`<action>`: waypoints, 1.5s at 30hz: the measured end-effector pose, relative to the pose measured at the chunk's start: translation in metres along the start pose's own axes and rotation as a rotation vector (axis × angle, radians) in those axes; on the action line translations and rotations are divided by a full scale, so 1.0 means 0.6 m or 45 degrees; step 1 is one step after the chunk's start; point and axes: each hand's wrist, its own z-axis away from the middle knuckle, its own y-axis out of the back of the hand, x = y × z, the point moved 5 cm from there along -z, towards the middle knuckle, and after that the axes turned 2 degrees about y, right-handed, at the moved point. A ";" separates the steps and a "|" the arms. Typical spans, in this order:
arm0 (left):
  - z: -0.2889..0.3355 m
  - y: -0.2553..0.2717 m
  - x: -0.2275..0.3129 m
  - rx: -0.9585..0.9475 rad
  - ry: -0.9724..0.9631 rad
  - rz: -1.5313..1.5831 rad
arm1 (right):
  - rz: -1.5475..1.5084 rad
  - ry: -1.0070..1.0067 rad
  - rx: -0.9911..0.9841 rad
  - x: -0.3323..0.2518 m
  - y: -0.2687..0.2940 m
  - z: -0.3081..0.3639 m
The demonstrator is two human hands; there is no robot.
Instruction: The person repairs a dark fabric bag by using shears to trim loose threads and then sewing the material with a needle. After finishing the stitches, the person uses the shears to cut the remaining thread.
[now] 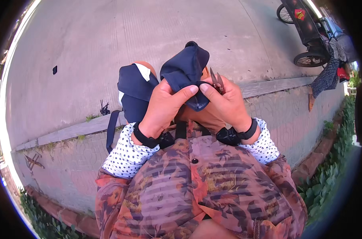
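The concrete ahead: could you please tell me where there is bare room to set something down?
Bare concrete lies between the small black object and the left navy cloth, and from the held navy cloth to the spoked-wheel cart, bar small specks. Left hand and right hand crowd that cloth, pointed snips beside the right.

In bright outdoor daylight, a grey concrete pavement [101, 36] meets a long, pale grey kerb [278, 85]; patterned grey paving [65, 171] and green leafy shrubs [326, 187] lie nearer.
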 end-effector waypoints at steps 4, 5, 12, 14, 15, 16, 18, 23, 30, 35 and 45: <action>-0.002 0.004 0.001 -0.043 -0.050 0.133 | -0.271 -0.148 0.048 0.020 0.016 0.003; -0.004 0.004 0.000 -0.054 -0.029 0.151 | -0.377 -0.234 0.025 0.028 0.019 0.003; -0.007 0.000 0.002 -0.078 -0.035 0.145 | -0.266 -0.257 0.021 0.019 0.021 0.000; -0.007 0.001 0.003 -0.053 -0.055 0.102 | 0.044 0.062 0.049 -0.021 0.031 0.004; -0.007 0.000 0.003 -0.056 -0.057 0.101 | 0.046 0.065 0.050 -0.033 0.042 0.009; -0.006 0.000 0.003 -0.046 -0.064 0.077 | -0.139 0.036 -0.020 -0.045 0.053 0.017; -0.005 -0.003 0.004 -0.043 -0.072 0.053 | -0.275 -0.019 -0.048 -0.077 0.052 0.035; -0.005 -0.014 0.003 -0.039 -0.100 -0.006 | -0.143 -0.249 -0.278 -0.070 0.026 0.061; -0.001 -0.016 0.002 -0.019 -0.120 -0.001 | -0.042 -0.409 -0.266 -0.014 0.031 0.058; 0.002 -0.025 0.005 -0.055 -0.069 0.038 | -0.069 -0.440 -0.251 -0.011 0.029 0.055; 0.001 -0.019 0.002 -0.031 -0.112 0.002 | -0.037 -0.418 -0.238 -0.020 0.028 0.053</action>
